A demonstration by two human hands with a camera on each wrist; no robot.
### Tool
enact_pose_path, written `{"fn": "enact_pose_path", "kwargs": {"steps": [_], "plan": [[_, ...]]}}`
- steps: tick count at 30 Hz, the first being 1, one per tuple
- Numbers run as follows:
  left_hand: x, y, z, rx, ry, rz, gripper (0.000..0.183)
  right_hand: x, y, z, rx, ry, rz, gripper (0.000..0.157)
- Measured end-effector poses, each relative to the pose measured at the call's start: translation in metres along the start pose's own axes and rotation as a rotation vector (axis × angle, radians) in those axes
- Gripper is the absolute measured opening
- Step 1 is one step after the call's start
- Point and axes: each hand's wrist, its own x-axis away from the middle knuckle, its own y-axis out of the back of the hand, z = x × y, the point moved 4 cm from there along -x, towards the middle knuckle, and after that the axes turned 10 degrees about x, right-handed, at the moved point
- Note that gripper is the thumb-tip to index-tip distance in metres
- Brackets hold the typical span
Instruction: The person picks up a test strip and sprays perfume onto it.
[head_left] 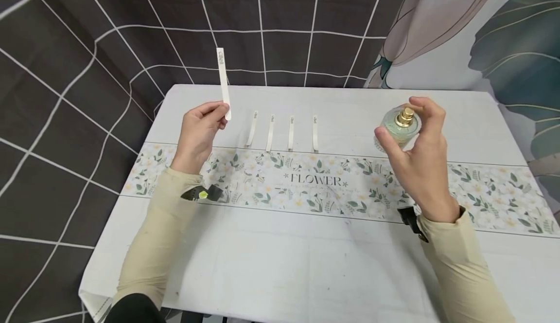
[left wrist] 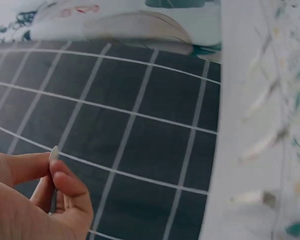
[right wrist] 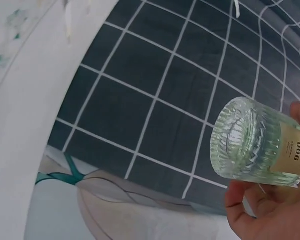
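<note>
My left hand [head_left: 194,135] pinches the lower end of a white perfume test strip [head_left: 222,77] between thumb and fingers. The strip stands almost upright, with small dark lettering near its top. In the left wrist view its pale edge [left wrist: 53,154] shows at the fingertips. My right hand [head_left: 422,167] grips a pale green glass perfume bottle [head_left: 393,127], thumb on one side and fingers on the other. A gold spray nozzle [head_left: 406,115] tops the bottle. Ribbed glass and a cream label [right wrist: 290,150] appear in the right wrist view, where the bottle is tipped sideways.
Several more test strips [head_left: 291,133] lie in a row on the white table cover [head_left: 280,255], behind a floral band [head_left: 245,182] printed "FLOWER". A dark grid-patterned curtain [head_left: 284,7] hangs behind and to the left, with a leaf-print cloth [head_left: 437,26] at back right.
</note>
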Motion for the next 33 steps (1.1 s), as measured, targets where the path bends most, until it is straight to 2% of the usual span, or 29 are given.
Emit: {"fn": "enact_pose_path", "kwargs": {"steps": [4,7,9,12,19,21,27,33], "plan": [[-0.012,0.010,0.009,0.031,0.083,0.003,0.009,0.001,-0.003,-0.010,0.026,-0.020,0.069,0.066],[-0.020,0.018,0.017,0.021,0.166,0.012,0.022,0.002,-0.008,-0.018,0.047,-0.024,0.133,0.068],[-0.025,0.022,0.023,-0.005,0.213,0.021,0.030,0.003,-0.012,-0.023,0.056,-0.017,0.164,0.069],[-0.031,0.029,0.034,-0.069,0.266,0.026,0.026,0.005,-0.019,-0.031,0.078,-0.012,0.202,0.069],[-0.043,0.041,0.057,-0.161,0.321,0.007,0.009,0.010,-0.031,-0.042,0.122,-0.025,0.267,0.069],[-0.046,0.044,0.062,-0.171,0.338,0.007,0.012,0.012,-0.034,-0.045,0.130,-0.023,0.279,0.069],[-0.050,0.049,0.074,-0.297,0.411,0.047,0.034,0.014,-0.042,-0.053,0.165,-0.019,0.321,0.070],[-0.052,0.053,0.086,-0.356,0.466,0.063,0.038,0.015,-0.049,-0.062,0.183,-0.018,0.352,0.070]]}}
